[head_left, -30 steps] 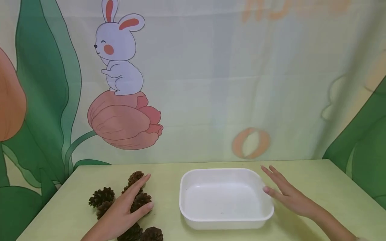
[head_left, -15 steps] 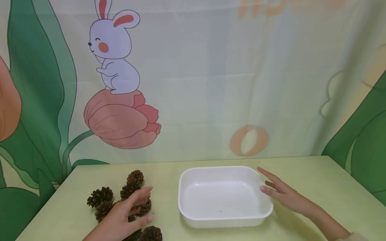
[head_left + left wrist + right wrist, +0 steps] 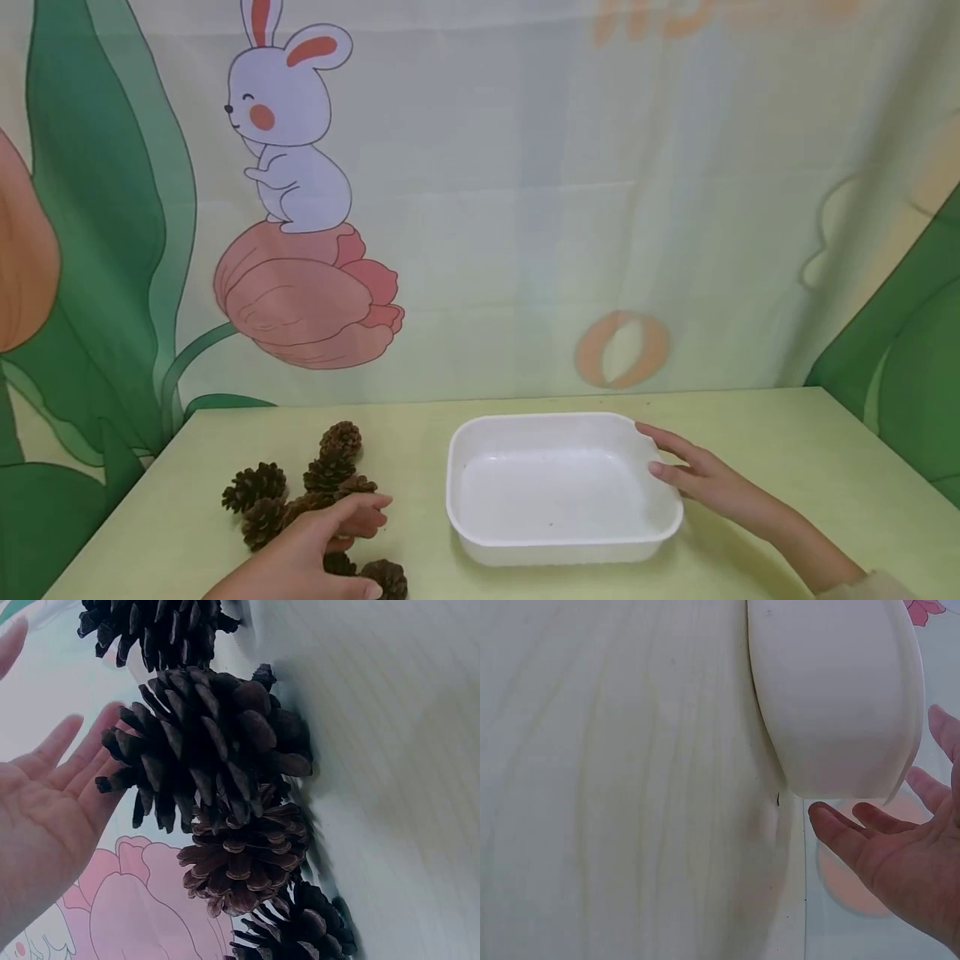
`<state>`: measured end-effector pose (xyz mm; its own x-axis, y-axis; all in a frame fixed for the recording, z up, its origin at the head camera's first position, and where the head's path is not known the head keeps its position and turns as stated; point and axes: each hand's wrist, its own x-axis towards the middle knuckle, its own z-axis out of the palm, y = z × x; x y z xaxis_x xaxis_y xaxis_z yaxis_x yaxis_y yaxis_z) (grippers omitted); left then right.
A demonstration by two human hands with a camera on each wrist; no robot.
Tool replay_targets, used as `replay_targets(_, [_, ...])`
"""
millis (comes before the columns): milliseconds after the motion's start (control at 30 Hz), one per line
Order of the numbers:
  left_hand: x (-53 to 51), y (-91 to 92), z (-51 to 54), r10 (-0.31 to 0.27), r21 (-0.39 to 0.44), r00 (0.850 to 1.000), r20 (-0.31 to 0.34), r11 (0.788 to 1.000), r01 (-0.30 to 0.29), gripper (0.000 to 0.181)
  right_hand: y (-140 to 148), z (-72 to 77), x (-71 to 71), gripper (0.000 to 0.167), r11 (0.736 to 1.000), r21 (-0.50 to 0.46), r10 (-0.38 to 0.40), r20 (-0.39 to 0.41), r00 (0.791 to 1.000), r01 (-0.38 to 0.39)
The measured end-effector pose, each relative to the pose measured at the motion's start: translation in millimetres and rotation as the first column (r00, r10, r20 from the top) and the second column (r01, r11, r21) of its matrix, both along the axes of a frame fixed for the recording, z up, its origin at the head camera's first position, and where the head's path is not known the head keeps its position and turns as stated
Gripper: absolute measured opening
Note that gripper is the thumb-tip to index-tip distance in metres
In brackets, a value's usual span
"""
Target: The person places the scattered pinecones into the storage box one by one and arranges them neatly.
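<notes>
Several brown pine cones (image 3: pixel 256 487) lie in a loose cluster on the left of the table, seen close up as large dark cones (image 3: pixel 210 742) in the left wrist view. Over the near side of that cluster reaches my left hand (image 3: pixel 303 546), its thumb apart from its loosely bent fingers and nothing held between them. A white rectangular basin (image 3: pixel 562 500) stands at the middle right, with no contents visible inside. My right hand (image 3: pixel 712 483) is at the basin's right rim, fingers extended; in the right wrist view the fingers (image 3: pixel 840 832) are beside its outer wall, contact unclear.
The pale yellow tabletop (image 3: pixel 420 467) ends at a back edge against a hanging cloth (image 3: pixel 480 208) printed with a rabbit, tulips and leaves. Between the cones and the basin lies a strip of bare table.
My left hand has lowered toward the near cones, and its fingers have bent from straight. My right hand has come slightly closer to the basin's rim. Cones and basin stay in place.
</notes>
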<state>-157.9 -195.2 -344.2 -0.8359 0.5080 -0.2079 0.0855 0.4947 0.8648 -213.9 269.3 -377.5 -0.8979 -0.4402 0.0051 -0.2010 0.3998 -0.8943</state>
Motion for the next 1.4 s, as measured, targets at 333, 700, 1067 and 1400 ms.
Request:
replay_targets(333, [-2.5,7.5,-1.5,-0.056,-0.143,0.998,0.02,0.988,0.058,0.072,2,-3.9,-5.5,0.053,1.0,0.005,-0.012,0.019,1.0,0.012])
replay_targets(700, [-8.3,15.8,-17.4,-0.098,-0.287,0.995,0.024,0.953,0.101,0.062,4,-11.8,-10.6,0.055,0.999,-0.034,0.024,0.064,0.998,-0.021])
replay_targets(1067, [-26.1,10.2,-49.8,-0.164,-0.343,0.986,-0.006,0.927,0.152,0.048,4,-11.6,-9.4,0.055,0.998,-0.05,0.028,0.087,0.996,-0.024])
replay_targets(1400, [-0.2,24.9,-3.7,-0.164,-0.226,0.985,-0.057,0.963,0.147,0.05,5,-12.4,-9.5,0.055,0.996,-0.091,0.035,0.105,0.994,-0.026])
